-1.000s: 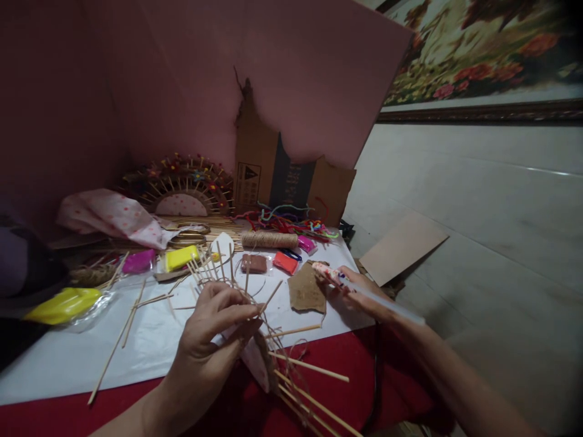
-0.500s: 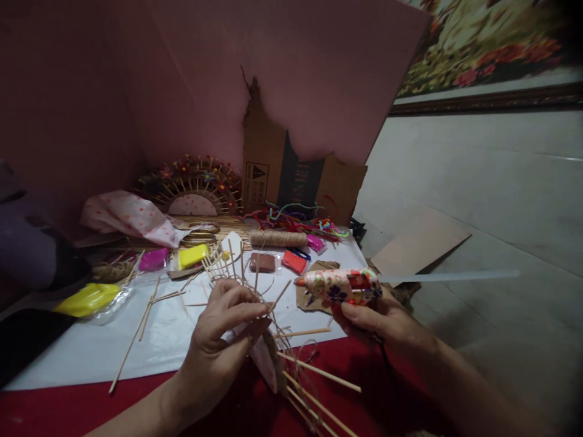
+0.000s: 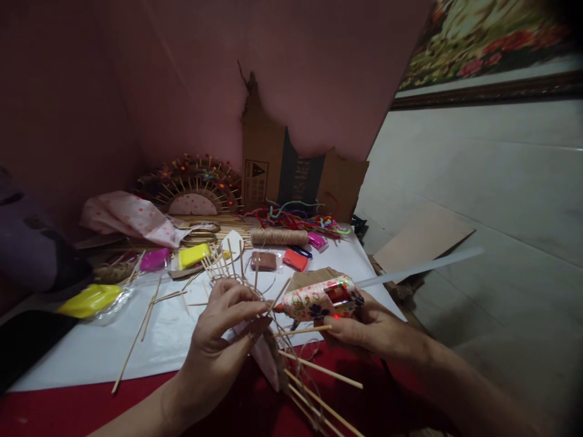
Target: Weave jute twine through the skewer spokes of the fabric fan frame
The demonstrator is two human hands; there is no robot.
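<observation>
My left hand (image 3: 228, 334) is closed on a half-round craft piece (image 3: 266, 358) with twine wound among thin wooden sticks (image 3: 321, 370) that fan out from it. Thumb and forefinger pinch at the twine and a stick near its edge. In my right hand (image 3: 364, 325) is a flower-patterned glue gun (image 3: 319, 298), its small red light on and a long translucent glue stick (image 3: 423, 267) jutting from the back. The nozzle points left and is right by the left fingertips, at the twine; whether it touches I cannot tell.
A finished-looking stick fan (image 3: 194, 194) leans at the back beside torn cardboard (image 3: 268, 158). Across the white sheet (image 3: 168, 340) lie a twine roll (image 3: 279, 237), brown clay (image 3: 263, 261), red clay (image 3: 296, 260), yellow clay (image 3: 194, 256), loose sticks (image 3: 136, 346) and pipe cleaners (image 3: 296, 215).
My right hand has brought the glue gun left and down, so its nozzle is now at the left fingertips. The glue stick tilts up more at its far end. My left hand stays put.
</observation>
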